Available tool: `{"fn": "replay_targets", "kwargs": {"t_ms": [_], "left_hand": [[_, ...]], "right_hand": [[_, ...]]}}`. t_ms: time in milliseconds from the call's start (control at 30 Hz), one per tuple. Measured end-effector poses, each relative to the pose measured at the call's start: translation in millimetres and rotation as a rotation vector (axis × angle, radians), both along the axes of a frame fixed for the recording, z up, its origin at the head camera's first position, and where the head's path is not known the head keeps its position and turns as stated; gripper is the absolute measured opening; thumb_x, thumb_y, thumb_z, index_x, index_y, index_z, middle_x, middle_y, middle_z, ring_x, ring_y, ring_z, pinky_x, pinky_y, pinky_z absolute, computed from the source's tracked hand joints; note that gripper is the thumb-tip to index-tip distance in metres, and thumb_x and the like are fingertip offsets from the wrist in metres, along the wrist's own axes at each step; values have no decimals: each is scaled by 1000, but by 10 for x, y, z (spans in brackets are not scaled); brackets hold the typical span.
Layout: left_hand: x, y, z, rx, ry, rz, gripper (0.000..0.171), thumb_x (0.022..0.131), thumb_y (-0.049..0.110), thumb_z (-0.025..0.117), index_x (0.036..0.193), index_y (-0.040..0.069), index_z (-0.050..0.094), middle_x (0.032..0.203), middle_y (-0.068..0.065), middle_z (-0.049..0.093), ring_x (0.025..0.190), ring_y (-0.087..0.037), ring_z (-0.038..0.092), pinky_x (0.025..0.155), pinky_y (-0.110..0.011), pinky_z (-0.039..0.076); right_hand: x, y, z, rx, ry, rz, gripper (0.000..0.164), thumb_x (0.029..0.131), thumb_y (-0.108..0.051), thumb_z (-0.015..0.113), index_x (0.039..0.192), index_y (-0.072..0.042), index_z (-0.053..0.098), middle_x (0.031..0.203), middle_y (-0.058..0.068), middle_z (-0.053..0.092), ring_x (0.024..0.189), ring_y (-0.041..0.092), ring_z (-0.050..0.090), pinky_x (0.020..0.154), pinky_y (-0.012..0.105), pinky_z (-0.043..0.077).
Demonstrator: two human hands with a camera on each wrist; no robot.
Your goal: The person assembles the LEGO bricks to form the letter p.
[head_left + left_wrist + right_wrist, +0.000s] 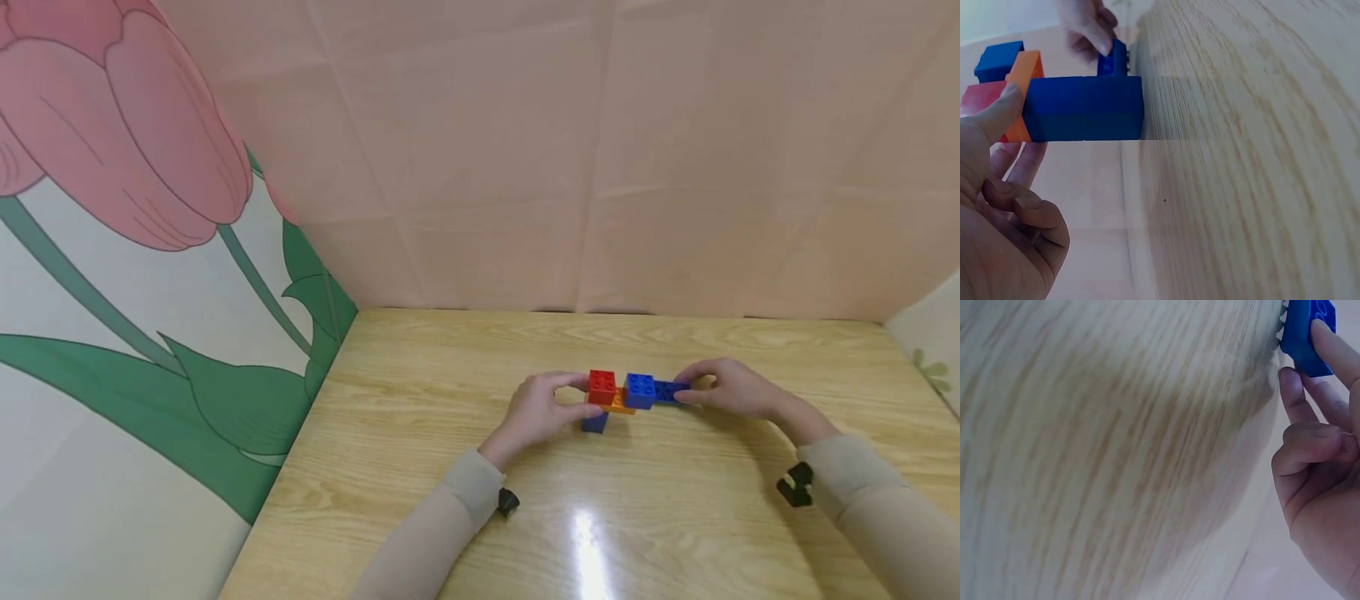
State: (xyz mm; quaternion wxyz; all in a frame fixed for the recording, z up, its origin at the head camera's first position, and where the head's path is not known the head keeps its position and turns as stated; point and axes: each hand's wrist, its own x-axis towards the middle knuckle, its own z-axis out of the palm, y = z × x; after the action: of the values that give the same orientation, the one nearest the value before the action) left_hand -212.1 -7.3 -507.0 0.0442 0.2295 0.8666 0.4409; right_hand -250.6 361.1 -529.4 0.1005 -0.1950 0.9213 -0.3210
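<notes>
My left hand [536,412] pinches a small toy-block build at its red brick [602,387], the thumb overlapping the orange block [1017,128] in the left wrist view. Under the orange block at the near left is a tall blue block [1085,109]. A second blue brick [640,391] sits on top at the right end. My right hand [731,389] pinches the end of a flat blue studded piece [670,392], right beside the build. Seen from the right wrist, that blue piece [1304,340] has a row of small teeth along its table-facing side.
The wood-grain table [420,400] runs back to a pink cloth wall [480,167]. At left stands a panel with a printed tulip [150,125]. Black wrist mounts [797,485] sit at both cuffs. A bright glare [588,550] lies on the near tabletop.
</notes>
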Motion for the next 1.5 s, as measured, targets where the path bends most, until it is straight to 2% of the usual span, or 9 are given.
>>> {"fn": "replay_targets", "kwargs": {"t_ms": [167,567,733,900,967,1133,1200,1367,1500], "left_hand": [[-11,-1,-17,3,2,-9,52,86,58,77,130,30,73,118,24,69,122,-2,60,102,-36,50],[-14,-16,-5,4,-4,1,50,87,57,77,129,31,74,119,24,69,122,-3,60,103,-38,50],[-17,-14,-4,3,-7,5,50,86,56,78,129,31,73,119,24,69,123,-3,60,104,-38,49],[-18,-3,-11,13,-7,1,51,87,56,79,130,30,73,118,24,69,122,-2,60,102,-36,50],[-17,1,-16,25,-10,0,51,87,55,79,130,30,73,117,24,69,121,-2,60,101,-35,50],[-19,6,-33,32,-15,3,50,86,55,79,130,31,73,117,25,69,122,-1,60,102,-35,50],[-21,8,-41,32,-12,0,50,86,55,79,130,31,73,117,25,69,122,-1,59,103,-36,50],[-26,7,-57,39,0,-5,50,86,56,79,130,31,73,116,25,69,121,-1,60,102,-38,51],[-27,6,-64,37,3,-1,50,86,56,79,130,32,73,116,25,69,120,0,60,99,-36,51]], "right_hand": [[-1,5,-3,-16,14,-18,24,94,-35,79,109,-16,74,103,-1,70,93,17,60,74,29,50],[12,-7,-46,-28,91,-23,27,85,-31,89,100,-20,70,99,-2,67,90,18,57,70,27,44],[21,-2,-34,-9,59,-28,33,86,-38,87,108,-18,71,106,1,68,97,22,58,74,31,46],[37,56,9,-17,0,-7,41,96,-39,77,126,-11,71,120,6,69,112,28,61,85,41,53],[39,84,21,-37,-28,11,39,100,-36,72,129,-10,71,124,9,70,117,31,61,86,39,54],[27,130,23,-54,-93,44,34,102,-35,69,127,-12,72,130,14,68,118,31,60,80,28,54],[18,139,9,-56,-102,46,32,102,-34,70,125,-13,73,130,14,68,118,29,60,80,29,54],[9,141,-24,-64,-85,49,28,99,-32,74,120,-13,73,123,7,70,115,20,61,85,34,54],[20,124,-49,-100,-77,48,24,96,-29,78,115,-14,73,113,1,70,107,12,61,85,30,53]]}}
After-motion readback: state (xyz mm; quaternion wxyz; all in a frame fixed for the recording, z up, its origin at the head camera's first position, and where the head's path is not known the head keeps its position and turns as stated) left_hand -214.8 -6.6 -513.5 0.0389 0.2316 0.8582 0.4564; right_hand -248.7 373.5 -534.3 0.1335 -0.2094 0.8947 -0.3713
